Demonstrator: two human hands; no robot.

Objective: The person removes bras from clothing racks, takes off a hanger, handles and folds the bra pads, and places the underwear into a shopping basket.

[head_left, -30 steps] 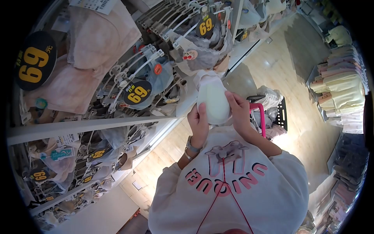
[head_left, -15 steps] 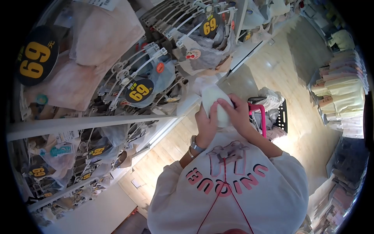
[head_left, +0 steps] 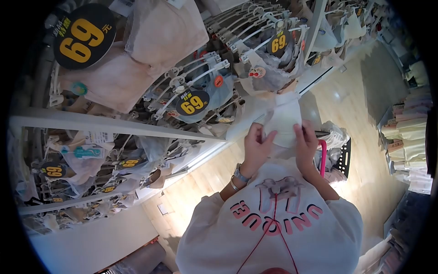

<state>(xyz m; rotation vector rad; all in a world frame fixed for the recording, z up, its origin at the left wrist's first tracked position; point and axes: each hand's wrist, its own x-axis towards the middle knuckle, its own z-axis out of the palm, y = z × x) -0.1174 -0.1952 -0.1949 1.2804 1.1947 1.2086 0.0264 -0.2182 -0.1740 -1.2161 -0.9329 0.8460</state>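
Observation:
A pale white padded piece (head_left: 284, 119), apparently a bra cup, is held up in front of the chest. My left hand (head_left: 258, 148), with a watch and a bracelet at its wrist, grips its left edge with thumb and fingers. On the other edge my right hand (head_left: 305, 145) pinches it, thumb on the near face. The far end of the piece reaches toward the hanging garments, and it is unclear whether it touches them.
Racks of bras on white hangers (head_left: 196, 75) with round price signs (head_left: 193, 102) fill the left side. A black basket (head_left: 344, 159) with a pink handle (head_left: 323, 157) stands on the floor beyond my right hand. Folded clothes (head_left: 413, 146) lie at the far right.
The view has shifted, so the racks appear farther right. My hands, close together half a second ago, are now apart at the two edges of the white piece, which looks more spread out.

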